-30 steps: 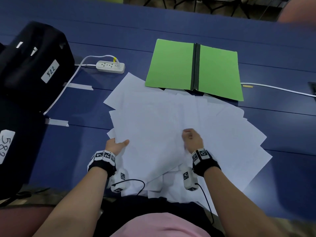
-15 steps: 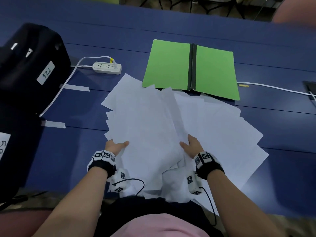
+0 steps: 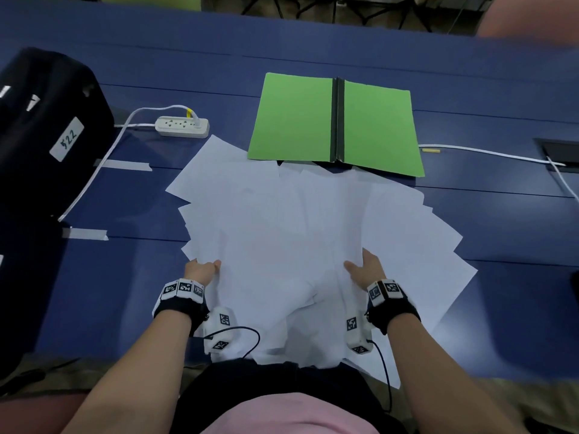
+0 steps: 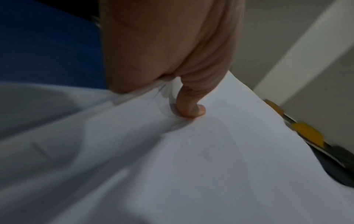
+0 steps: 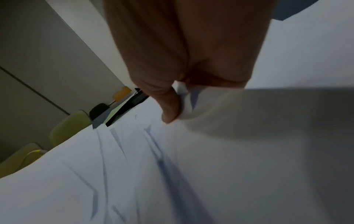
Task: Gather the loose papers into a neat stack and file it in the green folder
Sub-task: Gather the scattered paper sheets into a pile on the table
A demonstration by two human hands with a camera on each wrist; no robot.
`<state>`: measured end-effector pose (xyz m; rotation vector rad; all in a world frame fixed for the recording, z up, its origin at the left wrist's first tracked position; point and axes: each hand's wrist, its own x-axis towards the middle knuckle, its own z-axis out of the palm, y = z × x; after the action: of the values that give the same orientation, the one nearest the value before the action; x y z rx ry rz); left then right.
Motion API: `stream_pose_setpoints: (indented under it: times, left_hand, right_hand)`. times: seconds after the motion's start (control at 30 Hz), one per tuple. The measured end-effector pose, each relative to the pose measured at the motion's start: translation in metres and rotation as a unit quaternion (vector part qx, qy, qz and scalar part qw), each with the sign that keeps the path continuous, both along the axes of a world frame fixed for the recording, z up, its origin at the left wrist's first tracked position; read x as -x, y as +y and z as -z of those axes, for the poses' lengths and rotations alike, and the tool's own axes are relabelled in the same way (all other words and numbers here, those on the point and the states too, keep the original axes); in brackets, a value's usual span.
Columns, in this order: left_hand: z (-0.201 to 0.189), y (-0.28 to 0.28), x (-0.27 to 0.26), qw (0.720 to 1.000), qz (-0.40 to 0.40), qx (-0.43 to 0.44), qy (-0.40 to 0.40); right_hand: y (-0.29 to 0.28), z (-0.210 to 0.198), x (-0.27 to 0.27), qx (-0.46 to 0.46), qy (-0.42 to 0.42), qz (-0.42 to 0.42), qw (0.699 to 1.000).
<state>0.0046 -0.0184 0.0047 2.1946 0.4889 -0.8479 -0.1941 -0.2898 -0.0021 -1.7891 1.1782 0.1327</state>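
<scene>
Gathering step, stack not formed yet. Papers (image 3: pixel 313 245) are lying fanned across the blue table (image 3: pixel 501 89), touching the near edge of the green folder (image 3: pixel 336 120), which is lying open at 12 o'clock. Left hand (image 3: pixel 200 270) is pinching the bundle's 9 o'clock edge, thumb on top. Right hand (image 3: pixel 365 270) is pinching at 3 o'clock. Next move, likely: pull outlying sheets in, square the edges.

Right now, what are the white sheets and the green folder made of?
The white sheets look like thin matte paper: they bend and ripple where the left hand and right hand pinch them. The green folder seems to be stiffer matte card, lying flat, with a dark spine strip, maybe tape or plastic.
</scene>
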Motion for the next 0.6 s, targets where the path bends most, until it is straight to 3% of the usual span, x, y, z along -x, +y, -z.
stream_pose_setpoints:
  times: [0.1, 0.17, 0.3, 0.37, 0.43, 0.5, 0.6]
  left_hand:
    - [0.001, 0.008, -0.002, 1.000, 0.003, -0.006, 0.004]
    - [0.001, 0.009, -0.002, 1.000, 0.014, -0.007, 0.011]
    - [-0.005, 0.003, 0.001, 0.999, 0.047, -0.004, 0.016]
    - [-0.006, 0.002, 0.002, 0.999, 0.054, -0.005, 0.003]
    - [-0.003, 0.001, 0.003, 0.999, 0.040, -0.006, -0.009]
    - [-0.003, -0.001, 0.005, 0.999, 0.037, -0.008, -0.009]
    - [-0.010, -0.003, 0.005, 0.999, 0.035, -0.013, 0.000]
  right_hand:
    - [-0.004, -0.005, 0.011, 0.008, -0.049, 0.050, 0.998]
    - [-0.013, -0.004, 0.024, -0.025, -0.037, 0.105, 0.993]
    - [-0.005, -0.003, 0.024, -0.128, 0.021, 0.036, 0.991]
    - [0.008, -0.007, 0.012, -0.055, -0.003, 0.019, 0.998]
    - [0.012, -0.019, 0.002, 0.061, -0.022, 0.058, 0.996]
    - [0.004, -0.038, 0.000, 0.175, -0.042, 0.133, 0.975]
    - [-0.018, -0.070, -0.006, 0.236, -0.194, 0.256, 0.917]
